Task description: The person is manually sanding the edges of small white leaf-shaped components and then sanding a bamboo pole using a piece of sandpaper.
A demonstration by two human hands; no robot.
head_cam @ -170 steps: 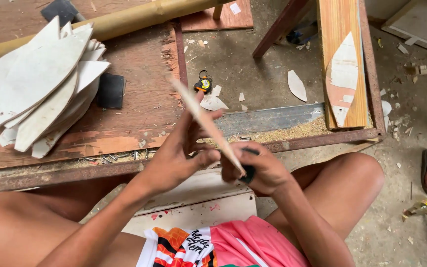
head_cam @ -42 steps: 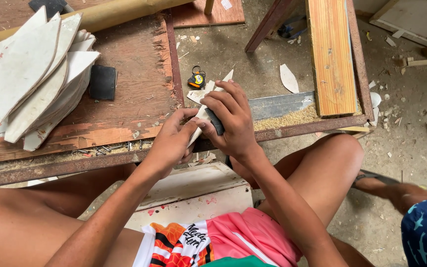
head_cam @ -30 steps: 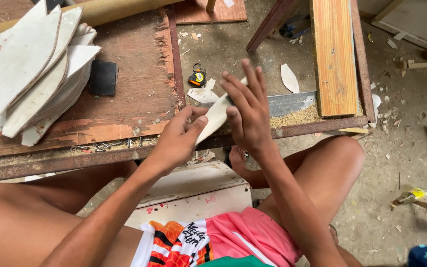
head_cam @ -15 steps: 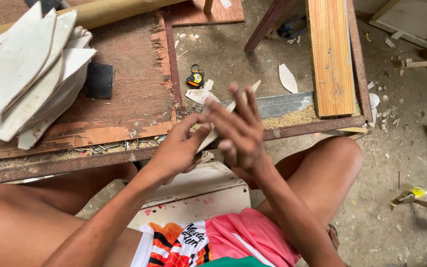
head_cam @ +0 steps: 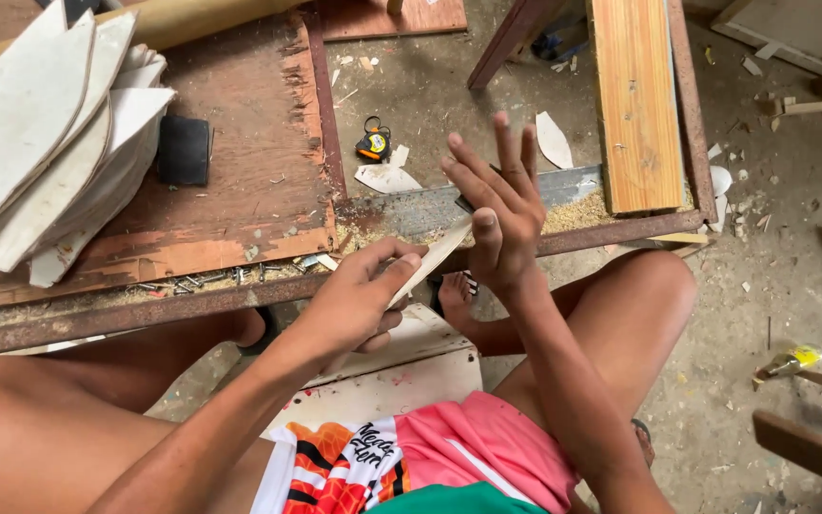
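Note:
My left hand [head_cam: 359, 300] pinches the lower end of a thin, pale, leaf-shaped wood piece [head_cam: 435, 259] that slants up to the right, just in front of the rusty bench edge. My right hand [head_cam: 501, 224] lies over the piece's upper end with its fingers stretched up and spread. Its thumb presses on the piece. A small dark pad [head_cam: 464, 203] shows behind the fingers, held against the wood. Both hands hover above my bare knees.
A stack of pale cut pieces [head_cam: 40, 143] and a black block [head_cam: 184, 149] rest on the worn red bench board [head_cam: 240, 190]. Loose screws [head_cam: 192, 281] lie along the rusty frame [head_cam: 145, 314]. A tape measure [head_cam: 374, 145] and offcuts lie on the floor, with a plank [head_cam: 635, 95] at right.
My right hand has slid along the wood piece with the dark pad and its fingers have opened out upward. My left hand keeps its grip; the piece has tilted lower.

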